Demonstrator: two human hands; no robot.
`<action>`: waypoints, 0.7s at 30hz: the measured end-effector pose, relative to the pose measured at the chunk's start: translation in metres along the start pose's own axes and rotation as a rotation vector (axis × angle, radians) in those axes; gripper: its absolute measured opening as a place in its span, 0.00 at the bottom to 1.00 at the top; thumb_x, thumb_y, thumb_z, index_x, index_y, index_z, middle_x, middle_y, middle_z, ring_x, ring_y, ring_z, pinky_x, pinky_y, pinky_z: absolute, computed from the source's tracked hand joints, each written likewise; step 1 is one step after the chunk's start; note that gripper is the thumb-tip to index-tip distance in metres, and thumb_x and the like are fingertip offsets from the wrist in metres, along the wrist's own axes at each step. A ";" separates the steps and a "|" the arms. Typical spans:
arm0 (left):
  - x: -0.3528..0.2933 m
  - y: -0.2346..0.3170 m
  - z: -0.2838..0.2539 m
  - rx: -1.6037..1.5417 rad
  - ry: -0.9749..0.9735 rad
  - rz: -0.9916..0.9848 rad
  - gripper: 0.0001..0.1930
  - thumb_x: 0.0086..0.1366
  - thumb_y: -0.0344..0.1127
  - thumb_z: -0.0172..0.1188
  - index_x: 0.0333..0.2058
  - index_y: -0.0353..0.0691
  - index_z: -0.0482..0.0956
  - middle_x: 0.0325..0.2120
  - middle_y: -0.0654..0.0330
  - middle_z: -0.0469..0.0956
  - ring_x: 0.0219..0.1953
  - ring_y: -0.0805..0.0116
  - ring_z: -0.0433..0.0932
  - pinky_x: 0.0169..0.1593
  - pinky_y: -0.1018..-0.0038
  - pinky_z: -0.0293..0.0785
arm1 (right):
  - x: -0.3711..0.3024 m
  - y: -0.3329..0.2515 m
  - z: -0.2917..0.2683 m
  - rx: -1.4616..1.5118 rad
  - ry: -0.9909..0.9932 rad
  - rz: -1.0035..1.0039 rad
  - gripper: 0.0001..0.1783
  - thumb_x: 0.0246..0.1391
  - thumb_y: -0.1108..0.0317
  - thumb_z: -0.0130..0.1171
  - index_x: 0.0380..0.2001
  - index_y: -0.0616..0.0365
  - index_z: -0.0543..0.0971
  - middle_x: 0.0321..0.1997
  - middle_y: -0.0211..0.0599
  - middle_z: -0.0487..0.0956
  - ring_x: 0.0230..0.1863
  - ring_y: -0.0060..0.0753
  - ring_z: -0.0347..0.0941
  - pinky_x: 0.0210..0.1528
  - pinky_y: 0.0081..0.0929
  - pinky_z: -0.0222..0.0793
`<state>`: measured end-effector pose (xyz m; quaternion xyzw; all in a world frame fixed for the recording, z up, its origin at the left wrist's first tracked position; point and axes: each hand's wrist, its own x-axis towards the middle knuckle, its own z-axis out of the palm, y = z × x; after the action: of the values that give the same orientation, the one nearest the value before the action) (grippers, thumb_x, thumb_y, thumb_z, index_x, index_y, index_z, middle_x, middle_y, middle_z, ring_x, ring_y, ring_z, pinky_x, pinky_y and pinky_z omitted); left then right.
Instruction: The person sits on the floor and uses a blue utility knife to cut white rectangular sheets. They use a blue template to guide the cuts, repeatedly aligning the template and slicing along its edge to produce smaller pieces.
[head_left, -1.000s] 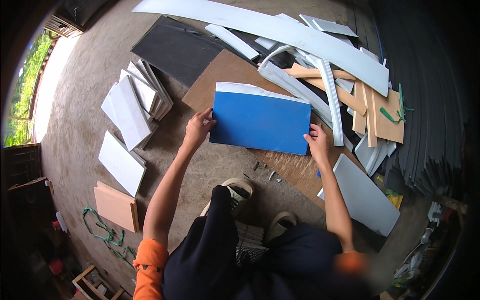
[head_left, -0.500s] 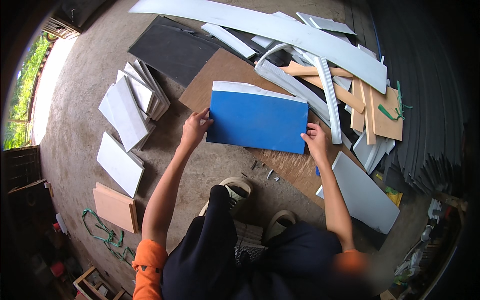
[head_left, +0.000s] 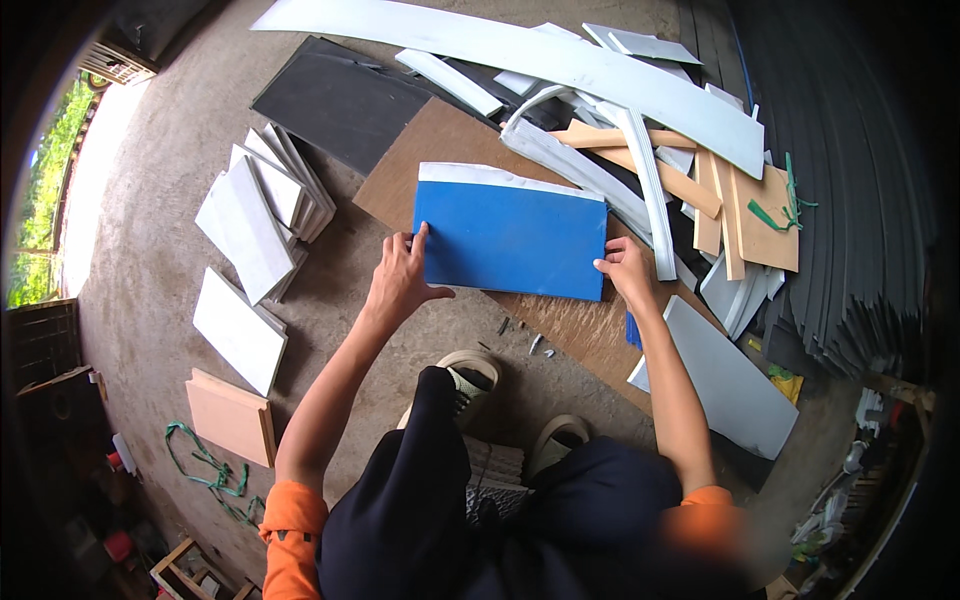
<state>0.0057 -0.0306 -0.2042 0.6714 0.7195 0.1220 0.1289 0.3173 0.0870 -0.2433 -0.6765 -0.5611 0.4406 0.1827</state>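
Note:
A rectangular blue sheet (head_left: 512,235) with a ragged white strip along its far edge lies over a brown board (head_left: 565,325). At its left edge is my left hand (head_left: 398,275); the index finger touches the blue face and the thumb stretches out apart, below the near edge. My right hand (head_left: 628,270) pinches the sheet's right edge between thumb and fingers. A small blue piece (head_left: 632,330) shows beside my right wrist, partly hidden. What lies directly under the sheet is hidden.
White panels (head_left: 245,225) and peach blocks (head_left: 230,418) stand in stacks on the left, near a green cord (head_left: 215,470). White and peach offcuts (head_left: 735,215) pile up at the far right, under a long white strip (head_left: 560,65). A grey-white panel (head_left: 725,375) lies beside my right forearm.
My left hand has loosened and shifted nearer on the sheet's left edge, its thumb now spread away. The right hand still pinches the right edge. The view has shifted slightly.

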 end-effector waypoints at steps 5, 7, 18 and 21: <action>-0.006 -0.005 0.009 0.090 0.034 0.020 0.50 0.31 0.46 0.70 0.53 0.31 0.55 0.40 0.46 0.63 0.44 0.53 0.64 0.42 0.69 0.72 | -0.001 -0.007 0.001 0.010 -0.058 0.032 0.17 0.37 0.79 0.59 0.35 0.64 0.68 0.27 0.36 0.74 0.28 0.25 0.71 0.30 0.21 0.69; -0.007 -0.005 0.014 0.143 0.030 0.043 0.50 0.33 0.47 0.69 0.53 0.28 0.54 0.40 0.45 0.63 0.43 0.53 0.64 0.43 0.70 0.71 | -0.001 -0.005 0.001 0.006 -0.060 0.031 0.17 0.37 0.79 0.59 0.35 0.64 0.68 0.27 0.37 0.74 0.28 0.26 0.71 0.30 0.21 0.69; 0.011 0.054 0.015 0.195 -0.009 0.144 0.61 0.32 0.68 0.60 0.56 0.29 0.44 0.58 0.39 0.37 0.62 0.48 0.32 0.59 0.49 0.27 | 0.006 0.000 -0.001 -0.006 0.002 0.050 0.18 0.30 0.75 0.64 0.31 0.63 0.72 0.25 0.38 0.76 0.28 0.29 0.73 0.33 0.24 0.68; 0.033 0.085 0.041 0.052 -0.013 0.415 0.59 0.34 0.68 0.57 0.57 0.30 0.44 0.59 0.47 0.41 0.62 0.55 0.37 0.61 0.54 0.30 | 0.005 0.002 0.002 0.008 -0.014 0.029 0.18 0.31 0.75 0.64 0.31 0.64 0.72 0.26 0.39 0.76 0.29 0.29 0.73 0.34 0.24 0.68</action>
<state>0.0969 0.0085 -0.2138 0.8092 0.5677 0.1230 0.0881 0.3167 0.0901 -0.2479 -0.6807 -0.5509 0.4500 0.1752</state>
